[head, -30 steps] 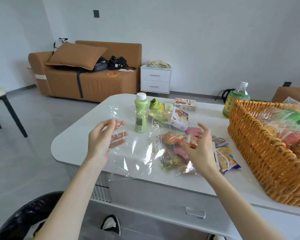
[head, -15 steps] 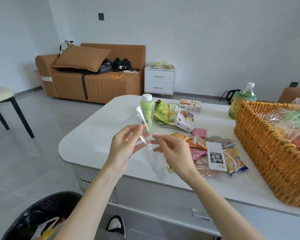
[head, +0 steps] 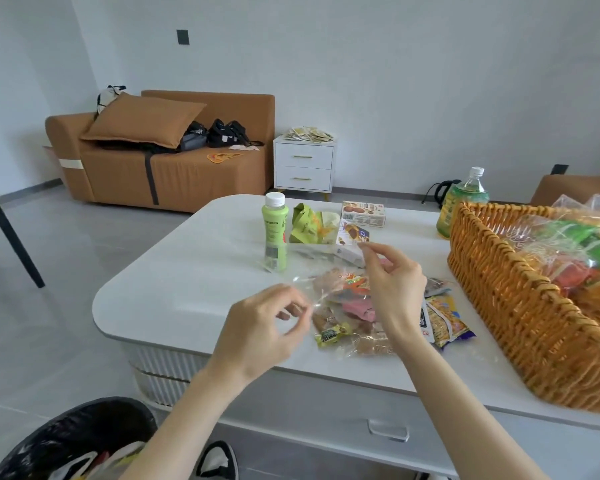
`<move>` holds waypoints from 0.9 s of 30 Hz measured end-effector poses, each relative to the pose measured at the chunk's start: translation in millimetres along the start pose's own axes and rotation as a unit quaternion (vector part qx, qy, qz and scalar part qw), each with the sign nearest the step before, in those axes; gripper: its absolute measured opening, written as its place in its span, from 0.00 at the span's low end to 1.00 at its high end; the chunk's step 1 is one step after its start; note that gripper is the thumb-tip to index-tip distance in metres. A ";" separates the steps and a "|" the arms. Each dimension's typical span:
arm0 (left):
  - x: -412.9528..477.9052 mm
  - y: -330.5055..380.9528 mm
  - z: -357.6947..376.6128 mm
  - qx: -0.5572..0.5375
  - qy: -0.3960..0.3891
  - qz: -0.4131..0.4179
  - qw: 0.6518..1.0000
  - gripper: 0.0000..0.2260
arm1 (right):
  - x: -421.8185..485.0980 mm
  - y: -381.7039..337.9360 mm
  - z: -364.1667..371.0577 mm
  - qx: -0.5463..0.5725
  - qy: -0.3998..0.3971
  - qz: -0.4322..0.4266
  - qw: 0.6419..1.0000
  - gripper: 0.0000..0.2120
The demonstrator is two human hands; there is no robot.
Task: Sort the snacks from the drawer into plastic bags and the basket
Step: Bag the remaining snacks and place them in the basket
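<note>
Beyond the white table [head: 187, 289] with snacks [head: 445, 320] stands a brown sofa [head: 201, 174].

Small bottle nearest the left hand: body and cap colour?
The small bottle has a light green body and a white cap; head view.

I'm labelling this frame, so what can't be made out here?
Head view only.
Blurred by motion: left hand, so its hold on the bag is unclear.
Cut by the right edge: basket, contents hazy under wrap.
Hidden by the right hand: some snacks.
Hidden by the basket: the far bottle, at its base.
</note>
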State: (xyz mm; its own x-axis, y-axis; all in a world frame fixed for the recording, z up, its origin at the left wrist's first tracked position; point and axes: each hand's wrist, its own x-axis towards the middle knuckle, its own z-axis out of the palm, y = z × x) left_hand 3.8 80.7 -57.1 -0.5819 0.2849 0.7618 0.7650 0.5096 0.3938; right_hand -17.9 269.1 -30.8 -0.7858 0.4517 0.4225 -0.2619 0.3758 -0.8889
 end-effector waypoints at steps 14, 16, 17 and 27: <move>17.6 -44.1 -22.6 -0.612 0.116 -0.557 0.548 0.25 | 1.7 4.1 -18.9 0.052 -0.246 -0.045 0.967 0.08; 19.7 -47.4 -38.2 -0.678 0.115 -0.527 0.499 0.32 | 0.0 8.6 -18.9 0.001 -0.266 -0.076 0.961 0.11; 19.3 -47.9 -42.7 -0.680 0.104 -0.528 0.497 0.33 | -1.7 9.6 -18.7 -0.021 -0.283 -0.089 0.955 0.11; 20.8 -43.9 -39.1 -0.611 0.103 -0.497 0.607 0.15 | -14.2 12.8 -1.7 0.123 -0.123 0.077 0.982 0.45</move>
State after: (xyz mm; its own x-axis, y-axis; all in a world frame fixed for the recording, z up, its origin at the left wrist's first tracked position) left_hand -31.1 32.5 -38.4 -0.9731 0.1587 -0.1667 -0.2302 -0.6729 0.7030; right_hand -9.1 268.9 -47.8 -0.9301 0.2676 0.2515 -0.2334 0.0982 -0.9674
